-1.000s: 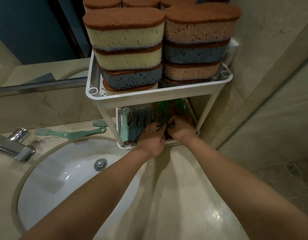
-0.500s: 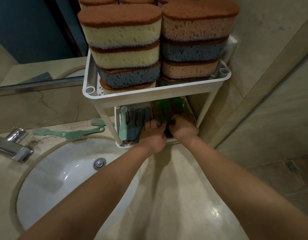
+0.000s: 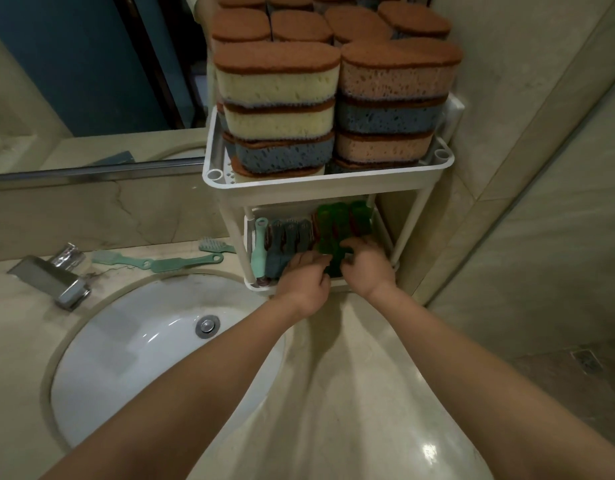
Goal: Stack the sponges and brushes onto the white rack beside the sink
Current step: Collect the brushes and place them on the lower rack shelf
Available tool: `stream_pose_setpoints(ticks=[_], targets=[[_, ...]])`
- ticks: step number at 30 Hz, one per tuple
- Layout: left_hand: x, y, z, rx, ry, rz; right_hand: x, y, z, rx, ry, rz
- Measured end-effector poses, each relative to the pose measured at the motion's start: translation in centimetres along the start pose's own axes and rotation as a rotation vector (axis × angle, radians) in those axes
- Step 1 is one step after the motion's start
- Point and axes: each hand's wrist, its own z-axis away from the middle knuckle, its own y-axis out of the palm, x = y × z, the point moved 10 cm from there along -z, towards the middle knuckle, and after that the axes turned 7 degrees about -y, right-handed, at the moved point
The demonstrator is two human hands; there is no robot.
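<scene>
The white rack (image 3: 327, 187) stands on the counter right of the sink (image 3: 136, 344). Its top shelf carries two stacks of sponges (image 3: 278, 109) with brown scouring tops. On the lower shelf, teal and grey brushes (image 3: 278, 244) stand on the left and green brushes (image 3: 333, 226) on the right. Both my hands reach into the lower shelf. My left hand (image 3: 304, 282) and my right hand (image 3: 366, 268) have curled fingers on a dark green brush (image 3: 333, 263) between them. Two mint-green brushes (image 3: 181, 263) and a third (image 3: 216, 244) lie on the counter behind the sink.
A chrome faucet (image 3: 53, 278) sits at the sink's back left. A mirror (image 3: 91, 81) covers the wall behind. The tiled wall (image 3: 524, 168) stands close to the rack's right side. The floor drops off at the far right.
My head has lifted a little, so the rack sits lower in view. Both hands stay in the lower shelf on the green brush, shifted only slightly.
</scene>
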Motion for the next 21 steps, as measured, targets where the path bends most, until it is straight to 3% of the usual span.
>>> stream_pose_setpoints(ticks=[6, 14, 21], targets=[[1.5, -2.3, 4.3, -0.123, 0.031, 0.231, 3.1, 1.0, 3.5, -0.060, -0.053, -0.078], [8.7, -3.7, 9.8, -0.262, -0.175, 0.499, 7.5, 5.9, 6.0, 0.006, -0.087, -0.121], [17.2, -5.5, 15.8, -0.361, -0.421, 0.579, 14.6, 11.8, 7.7, 0.129, -0.194, -0.208]])
